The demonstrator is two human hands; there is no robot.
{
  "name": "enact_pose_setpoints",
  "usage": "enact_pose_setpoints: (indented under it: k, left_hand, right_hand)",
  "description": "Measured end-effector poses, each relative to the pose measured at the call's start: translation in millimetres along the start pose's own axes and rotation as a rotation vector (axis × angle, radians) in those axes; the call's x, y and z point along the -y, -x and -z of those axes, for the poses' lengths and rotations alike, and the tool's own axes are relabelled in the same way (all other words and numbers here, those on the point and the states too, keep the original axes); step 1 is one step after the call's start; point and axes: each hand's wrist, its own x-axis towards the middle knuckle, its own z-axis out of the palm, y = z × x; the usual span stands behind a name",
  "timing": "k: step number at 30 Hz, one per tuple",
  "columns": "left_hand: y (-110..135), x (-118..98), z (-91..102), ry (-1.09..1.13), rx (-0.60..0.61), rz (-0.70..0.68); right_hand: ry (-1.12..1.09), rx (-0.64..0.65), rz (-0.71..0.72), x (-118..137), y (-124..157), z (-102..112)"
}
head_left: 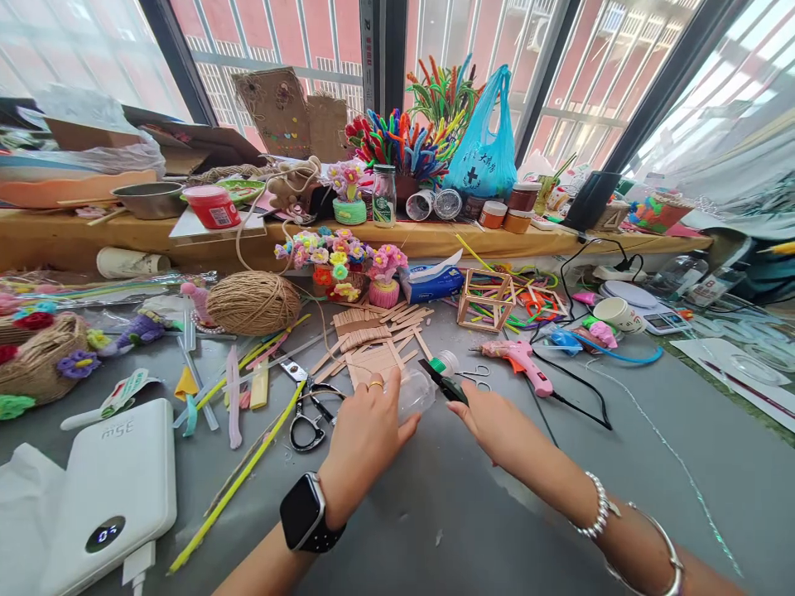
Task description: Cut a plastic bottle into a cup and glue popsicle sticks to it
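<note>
On the grey table, my left hand is closed around a small clear plastic bottle, which lies on its side. A green-and-white cap shows at the bottle's far right end. My right hand grips a black utility knife, its dark blade pointing up and left across the bottle near the cap. From this angle I cannot tell whether the blade touches the plastic. Flat wooden craft sticks lie just beyond my left hand, and black-handled scissors rest to its left.
A pink glue gun with a black cord lies to the right, near a stick frame. A twine ball sits back left, a white power bank front left. A glass bottle stands on the crowded ledge.
</note>
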Motion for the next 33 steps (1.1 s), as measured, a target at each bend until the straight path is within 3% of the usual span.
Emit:
enact_pose_setpoints:
  k: [7,24,28,33]
  left_hand:
    - [-1.2,1.2,1.9,0.002,0.014,-0.007]
    - [-3.1,3.7,0.4,-0.044,0.008,-0.028]
    - [-2.8,3.1,1.0,-0.052,0.021,-0.044]
    - [-4.2,3.5,0.5,-0.048,0.037,-0.042]
  right_hand:
    - [0.013,0.035,-0.012,-4.2,7.2,5.0]
    - [0.050,-0.061,-0.034,4.8,6.5,-8.7]
    - [0.070,-0.006,-0.097,3.5,10.1,-10.1]
    - [0.023,-0.050,0.014,4.8,4.1,-1.9]
